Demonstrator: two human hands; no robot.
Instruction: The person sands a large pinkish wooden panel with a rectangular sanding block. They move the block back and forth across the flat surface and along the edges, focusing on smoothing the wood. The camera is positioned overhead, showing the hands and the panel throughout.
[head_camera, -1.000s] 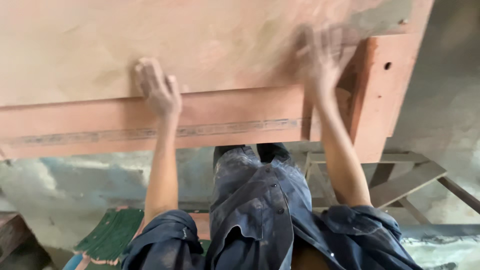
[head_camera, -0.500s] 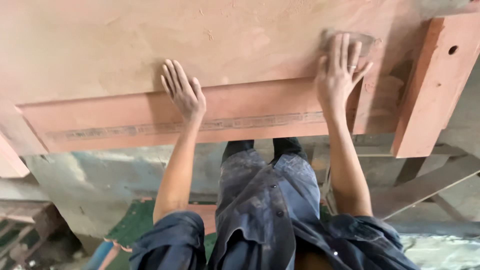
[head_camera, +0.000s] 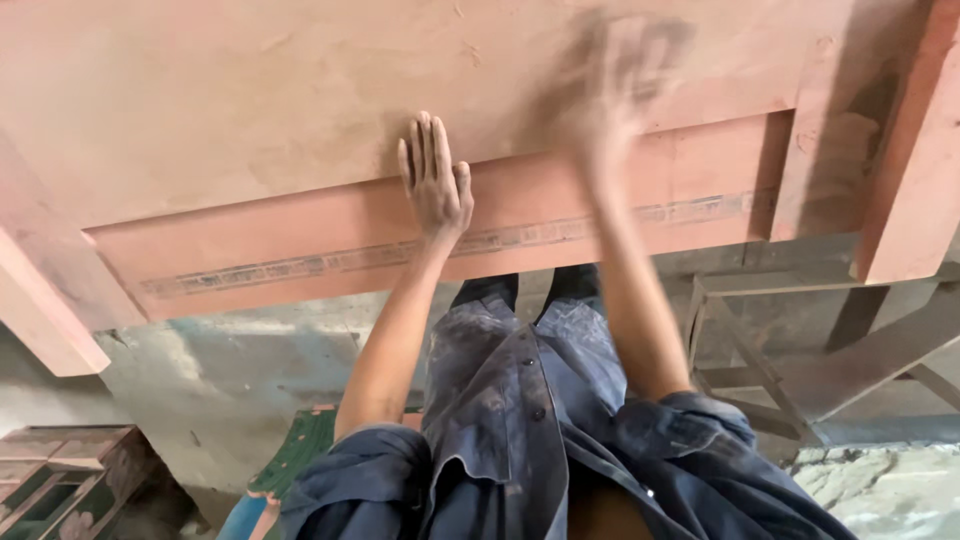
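Note:
A large reddish-brown wooden panel (head_camera: 200, 100) with a raised lower rail (head_camera: 250, 245) and a thin patterned inlay strip fills the top of the head view. My left hand (head_camera: 435, 180) lies flat on the rail's upper edge, fingers straight, holding nothing. My right hand (head_camera: 605, 90) is to its right, on the panel face, and is blurred by motion. A greyish sheet that looks like sandpaper (head_camera: 655, 40) smears around its fingers. Below are my dusty blue shirt and trousers.
Thick wooden posts of the same colour stand at the right (head_camera: 910, 150) and the lower left (head_camera: 40, 310). A bare wooden trestle (head_camera: 760, 340) sits under the panel on the right. A carved, green-painted wooden piece (head_camera: 70, 480) lies on the dusty concrete floor at the lower left.
The view has shifted, so both hands now sit further right along the panel. My right hand, still half a second ago, is again a blur as it rubs the surface. The left hand stays flat.

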